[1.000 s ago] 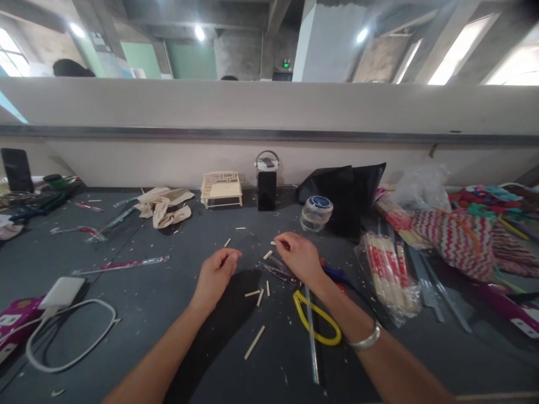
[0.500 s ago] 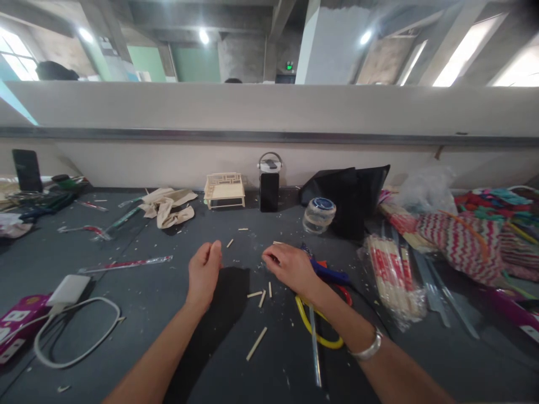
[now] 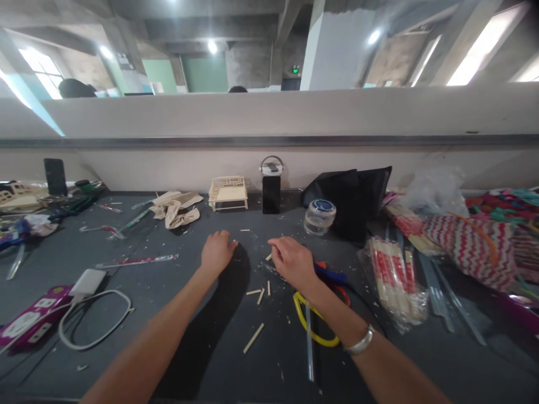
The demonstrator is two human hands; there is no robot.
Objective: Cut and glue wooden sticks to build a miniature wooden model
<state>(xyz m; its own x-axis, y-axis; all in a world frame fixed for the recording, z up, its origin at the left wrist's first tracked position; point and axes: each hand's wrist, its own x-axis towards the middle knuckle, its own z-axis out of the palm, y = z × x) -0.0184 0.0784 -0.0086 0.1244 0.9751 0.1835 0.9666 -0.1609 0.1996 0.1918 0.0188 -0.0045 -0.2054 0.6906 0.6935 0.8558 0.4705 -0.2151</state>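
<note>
My left hand (image 3: pixel 218 253) is low over the dark tabletop, back up, thumb apart from the bent fingers; nothing shows in it. My right hand (image 3: pixel 293 262) is curled, index finger forward and the other fingers folded under, so what they hold, if anything, is hidden. A short pale wooden stick (image 3: pixel 268 257) shows at its fingertips, and a thin shiny piece (image 3: pixel 274 272) pokes out beneath. Several cut sticks (image 3: pixel 261 295) lie between my forearms, with a longer stick (image 3: pixel 253 338) nearer me. Beyond my hands stands a small wooden model bench (image 3: pixel 228 193).
Right of my hand lie a blue-handled tool (image 3: pixel 332 275), a yellow loop (image 3: pixel 300 314) and a clear rod (image 3: pixel 310 348). Farther right are a lidded jar (image 3: pixel 320 217) and bagged sticks (image 3: pixel 396 280). A phone (image 3: pixel 271 194) stands behind; a white cable (image 3: pixel 126 303) loops at left.
My left hand has moved forward and turned palm down, its thumb now apart. My right hand has shifted slightly, its index finger reaching farther out. The view has swung a little left.
</note>
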